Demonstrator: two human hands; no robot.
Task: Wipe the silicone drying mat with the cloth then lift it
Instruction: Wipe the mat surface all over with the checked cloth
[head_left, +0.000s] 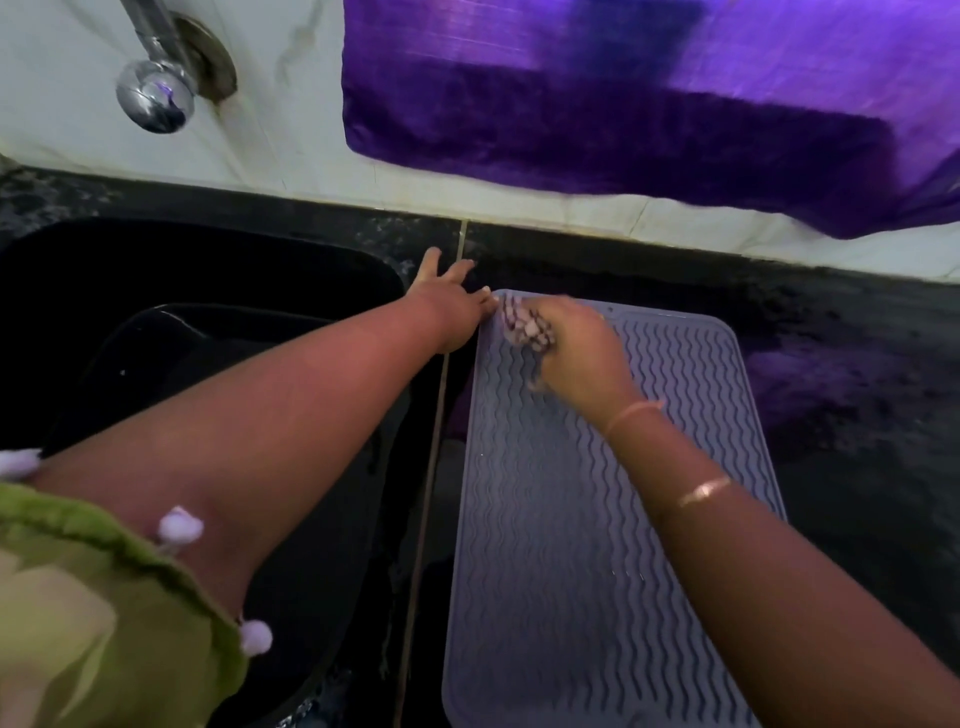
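Green sleeve (78, 582) with pale pom-poms at the lower left, both bare arms reaching out to a grey mat.

Beyond the sleeve, the left hand (452, 306) lies flat on the black counter (841, 374) with its fingers straight and spread, fingertips at the far left corner of the silicone drying mat (582, 545); whether they touch the mat's edge I cannot tell. The right hand (576, 358), with a thin bangle (704, 491) on the forearm, has its fingers curled tight round a bunched, blurred cloth (524, 325) and presses it onto the mat's ribbed face near that same far left corner. The mat lies flat on the counter, its long left edge just beside the rim of the dark sink (156, 280). A chrome tap (156, 91) juts from the white wall above the sink, and a purple fabric (649, 114) hangs on the wall behind the mat.
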